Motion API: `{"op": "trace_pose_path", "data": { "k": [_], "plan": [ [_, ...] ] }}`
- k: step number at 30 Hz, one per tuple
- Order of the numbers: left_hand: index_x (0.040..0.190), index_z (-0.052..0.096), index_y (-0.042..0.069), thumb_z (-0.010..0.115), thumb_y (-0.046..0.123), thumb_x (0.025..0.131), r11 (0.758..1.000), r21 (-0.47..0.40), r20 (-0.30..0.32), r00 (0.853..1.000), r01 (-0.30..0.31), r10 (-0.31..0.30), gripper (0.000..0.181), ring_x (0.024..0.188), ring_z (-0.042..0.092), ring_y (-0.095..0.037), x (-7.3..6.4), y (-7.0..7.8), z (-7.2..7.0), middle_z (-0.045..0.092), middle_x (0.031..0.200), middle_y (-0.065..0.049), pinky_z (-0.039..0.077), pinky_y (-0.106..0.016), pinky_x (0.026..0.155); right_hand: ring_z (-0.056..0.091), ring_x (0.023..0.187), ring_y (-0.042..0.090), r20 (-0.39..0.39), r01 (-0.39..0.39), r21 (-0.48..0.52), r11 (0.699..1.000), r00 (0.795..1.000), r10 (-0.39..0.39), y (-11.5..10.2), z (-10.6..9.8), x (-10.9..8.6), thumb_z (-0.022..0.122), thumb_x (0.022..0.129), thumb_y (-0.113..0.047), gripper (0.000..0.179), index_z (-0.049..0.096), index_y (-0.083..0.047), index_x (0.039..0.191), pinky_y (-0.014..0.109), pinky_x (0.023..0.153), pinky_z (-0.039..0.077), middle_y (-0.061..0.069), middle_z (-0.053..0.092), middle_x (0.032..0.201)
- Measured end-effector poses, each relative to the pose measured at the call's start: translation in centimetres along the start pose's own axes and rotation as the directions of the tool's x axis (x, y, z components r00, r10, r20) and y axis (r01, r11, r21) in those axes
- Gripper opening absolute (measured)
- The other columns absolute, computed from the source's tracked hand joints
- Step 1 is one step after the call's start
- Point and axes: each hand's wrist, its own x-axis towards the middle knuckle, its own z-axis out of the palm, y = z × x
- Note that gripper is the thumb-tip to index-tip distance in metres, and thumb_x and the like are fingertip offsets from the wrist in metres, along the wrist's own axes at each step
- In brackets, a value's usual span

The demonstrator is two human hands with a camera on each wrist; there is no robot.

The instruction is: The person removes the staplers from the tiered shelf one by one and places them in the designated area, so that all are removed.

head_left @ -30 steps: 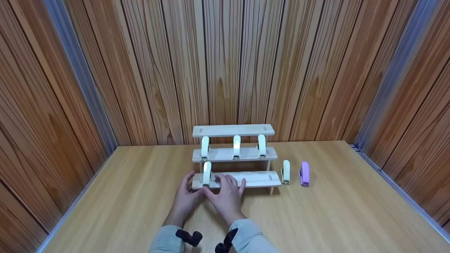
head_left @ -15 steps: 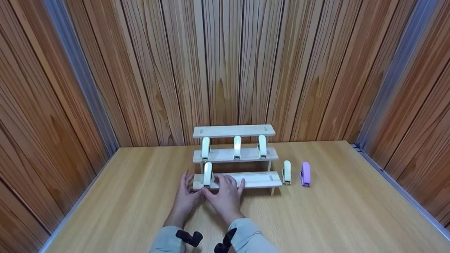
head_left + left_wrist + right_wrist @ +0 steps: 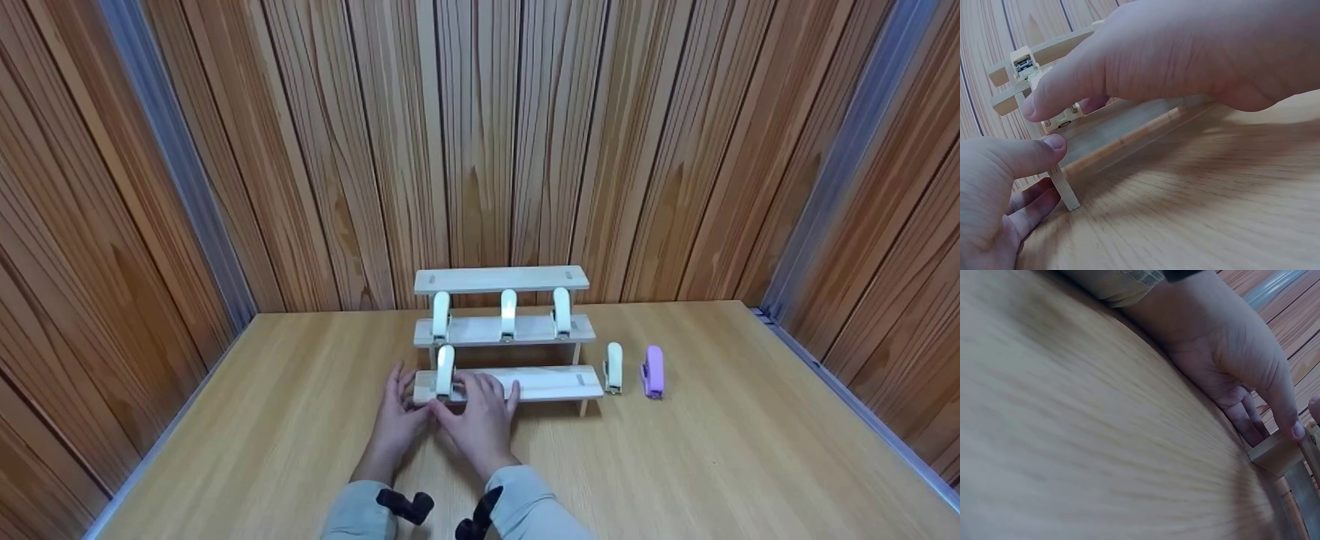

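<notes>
Closest to the camera: two pale grey sleeves (image 3: pixel 536 506) lie over the wooden table (image 3: pixel 712 450)
Left hand (image 3: pixel 396 424): grips the left end of the front shelf (image 3: pixel 555 382), thumb tip at its near edge, other fingers behind the front leg (image 3: pixel 1066 191)
Right hand (image 3: pixel 480 427): thumb and forefinger close round the near part of the front mint stapler (image 3: pixel 445 367) in what looks like a light pinch; the exact contact is partly hidden
Front mint stapler: sits on its base toward the left end of the front shelf; long axis front to back, across the board, nose facing the person
Step at the front shelf: most likely squaring this stapler in its spot
Next move: probably calls for letting go without nudging it, then reaching right to the loose mint stapler (image 3: pixel 614 366)
Loose mint stapler: on the table just beside the shelf's right end, nose toward the person
Purple stapler (image 3: pixel 653 369): farther right, pointing much the same way
Middle shelf (image 3: pixel 480 328): bears three mint staplers (image 3: pixel 508 311), noses toward the person
Top shelf (image 3: pixel 502 279): higher and behind, long axis left to right
Wood-panelled wall (image 3: pixel 487 150): farthest back
</notes>
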Motion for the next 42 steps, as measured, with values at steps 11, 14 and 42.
{"op": "trace_pose_path", "data": {
  "k": [11, 14, 42],
  "plan": [
    [0.163, 0.006, 0.019, 0.067, -0.009, 0.089, 1.000, 0.000, 0.020, 1.000, -0.013, 0.013, 0.100, 0.149, 0.028, -0.039, -0.1, -0.1, -0.2, 0.026, 0.165, -0.012, 0.029, -0.055, 0.118, 0.048, 0.133, 0.032, -0.001, -0.053, -0.016, 0.998, 0.999, 0.053, -0.4, 0.2, 0.2, 0.076, 0.084, -0.053, 0.050, 0.068, -0.019, 0.120, 0.066, 0.118, 0.002, 0.003, 0.065, 0.129],
    [0.163, 0.007, 0.019, 0.067, -0.010, 0.089, 1.000, 0.003, 0.027, 0.999, -0.019, 0.019, 0.099, 0.147, 0.031, -0.039, -0.2, -0.1, -0.2, 0.026, 0.165, -0.013, 0.033, -0.054, 0.116, 0.049, 0.132, 0.031, -0.014, -0.054, -0.012, 0.998, 0.998, 0.054, -0.5, 0.2, 0.2, 0.076, 0.084, -0.053, 0.050, 0.069, -0.019, 0.119, 0.066, 0.118, 0.003, 0.003, 0.066, 0.128],
    [0.162, 0.014, 0.017, 0.071, -0.008, 0.087, 1.000, -0.024, -0.001, 1.000, 0.000, 0.000, 0.098, 0.146, 0.034, -0.038, 0.1, -0.2, -0.1, 0.029, 0.164, -0.012, 0.038, -0.051, 0.114, 0.051, 0.130, 0.030, -0.022, -0.005, 0.023, 1.000, 1.000, 0.006, 0.5, -0.6, 0.0, 0.077, 0.085, -0.049, 0.046, 0.070, -0.020, 0.120, 0.063, 0.119, 0.007, 0.000, 0.068, 0.126]
  ]
}}
